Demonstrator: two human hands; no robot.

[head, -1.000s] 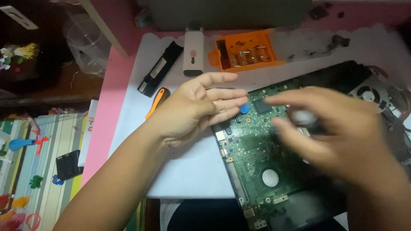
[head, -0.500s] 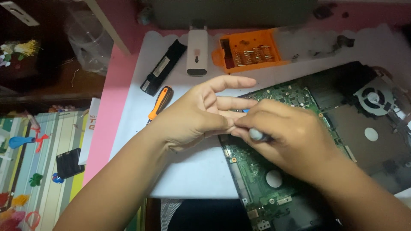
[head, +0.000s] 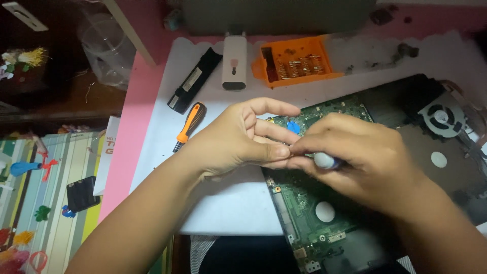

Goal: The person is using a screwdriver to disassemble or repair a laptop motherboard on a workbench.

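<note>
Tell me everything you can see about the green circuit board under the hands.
The green circuit board lies flat inside an opened black laptop case, running diagonally from upper middle to the bottom edge. It carries small components, a blue tab and a round white spot. The left hand and right hand rest over its upper part, hiding it.

tool tip: hidden under the right hand [head: 355,157]; only a grey handle end [head: 325,161] shows.
circuit board [head: 309,203]: middle covered by both hands, bottom cut by the frame edge.
fingertip contact: too blurred to tell.
</note>
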